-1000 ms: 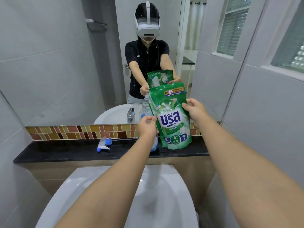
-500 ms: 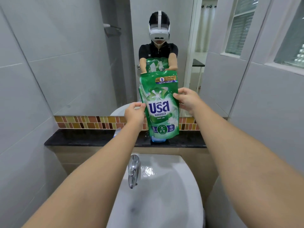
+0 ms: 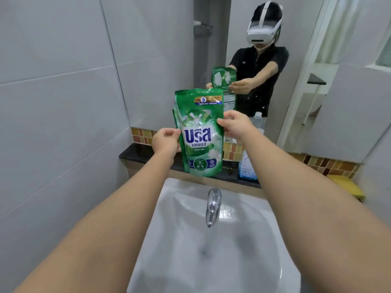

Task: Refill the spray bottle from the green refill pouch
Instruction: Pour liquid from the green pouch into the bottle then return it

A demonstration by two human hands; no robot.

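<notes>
So I've got the green refill pouch (image 3: 198, 134) held upright over the back of the sink (image 3: 211, 250); my left hand (image 3: 166, 140) pinches its left edge, my right hand (image 3: 234, 125) its right edge. Pouch looks sealed, can't see inside; the spray bottle (image 3: 247, 166), clear with bluish liquid low down, sits on the dark ledge (image 3: 135, 153) just right of it.

A black stone ledge (image 3: 135, 152) — carrying a clear bottle (image 3: 247, 166) of blue liquid.
</notes>
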